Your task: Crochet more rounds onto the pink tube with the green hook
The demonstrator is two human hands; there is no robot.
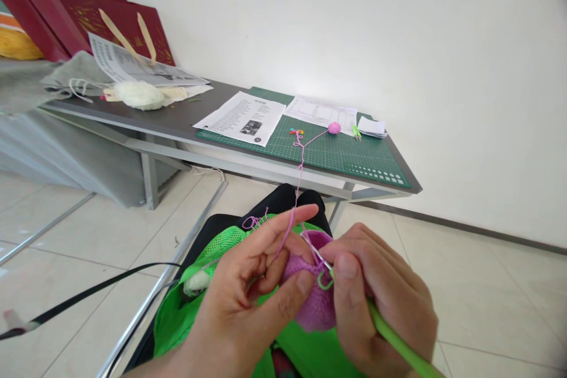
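A round, cupped piece of pink-purple crochet (pixel 314 307) is pinched between the thumb and fingers of my left hand (pixel 261 283). Pink yarn (pixel 302 156) runs from the table over my raised left index finger. In my right hand (pixel 381 289) is a crochet hook (pixel 392 336) with a thick green handle; its thin metal shaft is at the upper edge of the crochet piece, with yarn by it. A small green stitch marker (pixel 325 280) hangs on the work beside the hook. Part of the piece is hidden behind my fingers.
On the table's green cutting mat (pixel 328 153) are a pink yarn ball (pixel 334 128), stitch markers (pixel 296 132), green-handled scissors (pixel 357 132) and printed sheets (pixel 243 115). White yarn (pixel 139 95) and a dark red bag (pixel 97 23) lie left. A black strap (pixel 110 274) crosses the lower left.
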